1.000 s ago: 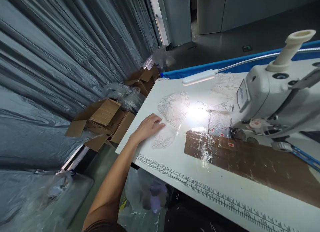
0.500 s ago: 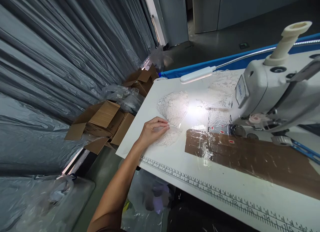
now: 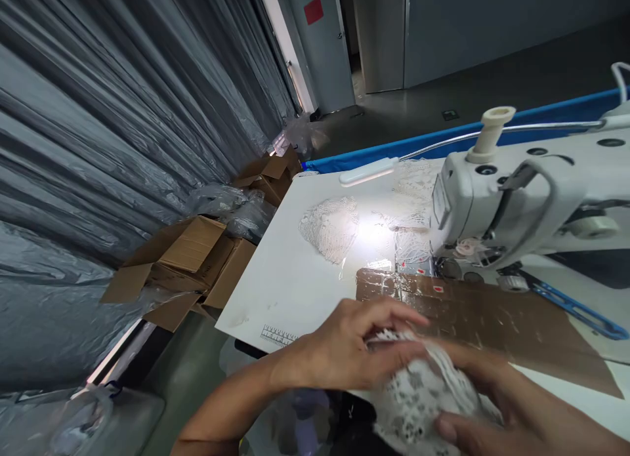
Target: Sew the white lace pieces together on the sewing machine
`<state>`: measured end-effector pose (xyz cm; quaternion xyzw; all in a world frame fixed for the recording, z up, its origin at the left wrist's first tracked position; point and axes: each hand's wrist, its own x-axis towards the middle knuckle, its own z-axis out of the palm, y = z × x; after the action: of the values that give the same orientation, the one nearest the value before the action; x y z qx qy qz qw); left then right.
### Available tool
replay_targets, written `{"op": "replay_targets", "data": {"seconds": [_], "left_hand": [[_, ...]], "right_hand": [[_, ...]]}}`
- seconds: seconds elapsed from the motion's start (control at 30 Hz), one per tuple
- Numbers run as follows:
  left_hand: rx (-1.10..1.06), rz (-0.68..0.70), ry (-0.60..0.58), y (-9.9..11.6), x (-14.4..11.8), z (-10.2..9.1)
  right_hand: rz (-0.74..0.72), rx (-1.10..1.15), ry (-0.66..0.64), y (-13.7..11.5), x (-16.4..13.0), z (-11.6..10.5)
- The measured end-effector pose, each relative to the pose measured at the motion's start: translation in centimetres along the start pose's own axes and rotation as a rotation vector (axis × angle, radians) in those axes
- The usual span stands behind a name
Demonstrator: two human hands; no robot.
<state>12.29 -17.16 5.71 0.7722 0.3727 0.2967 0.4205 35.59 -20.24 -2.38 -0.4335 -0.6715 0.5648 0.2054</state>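
A piece of white lace fabric (image 3: 413, 400) is held up over the front edge of the sewing table, between my two hands. My left hand (image 3: 361, 344) pinches its upper left side between thumb and fingers. On the right, my right hand (image 3: 485, 403) grips the same piece, its thumb lying across the front; it is partly blurred. Beyond my hands, another piece of white lace (image 3: 331, 228) lies flat on the table. More lace (image 3: 412, 243) lies beside and under the head of the white sewing machine (image 3: 472, 200).
A lit lamp (image 3: 369, 172) on a bendable arm hangs above the white table (image 3: 275, 279). Brown sheeting (image 3: 492, 318) covers the table near the machine. Open cardboard boxes (image 3: 189, 252) and clear plastic bags stand left of the table, before a grey curtain (image 3: 123, 115).
My left hand has left the tabletop with the nearer lace piece and come right, toward my body. My right hand has entered view and holds the lace too. The view has shifted.
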Motion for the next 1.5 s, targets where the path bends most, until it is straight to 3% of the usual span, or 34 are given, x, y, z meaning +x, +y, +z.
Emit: {"op": "replay_targets", "data": {"seconds": [0.07, 0.17, 0.27, 0.37, 0.43, 0.5, 0.63, 0.77, 0.87, 1.0, 1.27, 1.37, 1.5], "left_hand": [[-0.003, -0.061, 0.135, -1.4, 0.7, -0.1], [0.096, -0.135, 0.231, -4.2, 1.8, -0.8], [0.401, -0.133, 0.269, -6.7, 2.7, -1.6], [0.775, 0.019, 0.223, -8.2, 3.6, -2.4], [0.912, 0.156, 0.199, -8.6, 4.4, -2.9], [0.91, 0.29, 0.128, -8.7, 5.5, -3.0], [0.687, 0.46, -0.109, -8.1, 8.4, -2.0], [0.472, 0.453, -0.335, -8.5, 11.0, -0.4], [0.419, 0.403, -0.399, -9.5, 11.9, 0.3], [0.429, 0.393, -0.359, -9.7, 11.7, 0.3], [0.662, 0.447, -0.313, -6.8, 10.3, -0.3], [0.596, 0.407, -0.309, -6.1, 9.7, -0.9], [0.404, 0.229, -0.314, -6.1, 9.0, -2.0]], "right_hand": [[0.096, 0.031, -0.036, 0.0, 0.7, -0.7], [0.131, -0.116, -0.042, 0.1, 2.6, -2.7], [-0.044, -0.421, 0.185, 0.3, 4.5, -4.9], [-0.025, -0.699, 0.395, 0.5, 5.4, -6.3], [0.044, -0.76, 0.451, 0.6, 5.6, -6.8], [0.051, -0.709, 0.498, 0.5, 5.5, -7.1], [-0.017, -0.558, 0.591, 0.4, 5.4, -7.2], [-0.058, -0.531, 0.551, 0.6, 5.3, -7.1], [-0.071, -0.562, 0.532, 1.0, 5.2, -7.1], [-0.126, -0.586, 0.513, 1.1, 5.1, -7.1], [-0.221, -0.476, 0.3, -1.4, 5.2, -5.2], [-0.214, -0.374, 0.294, -2.1, 5.6, -4.4], [-0.144, -0.244, 0.248, -2.4, 5.9, -3.9]]}}
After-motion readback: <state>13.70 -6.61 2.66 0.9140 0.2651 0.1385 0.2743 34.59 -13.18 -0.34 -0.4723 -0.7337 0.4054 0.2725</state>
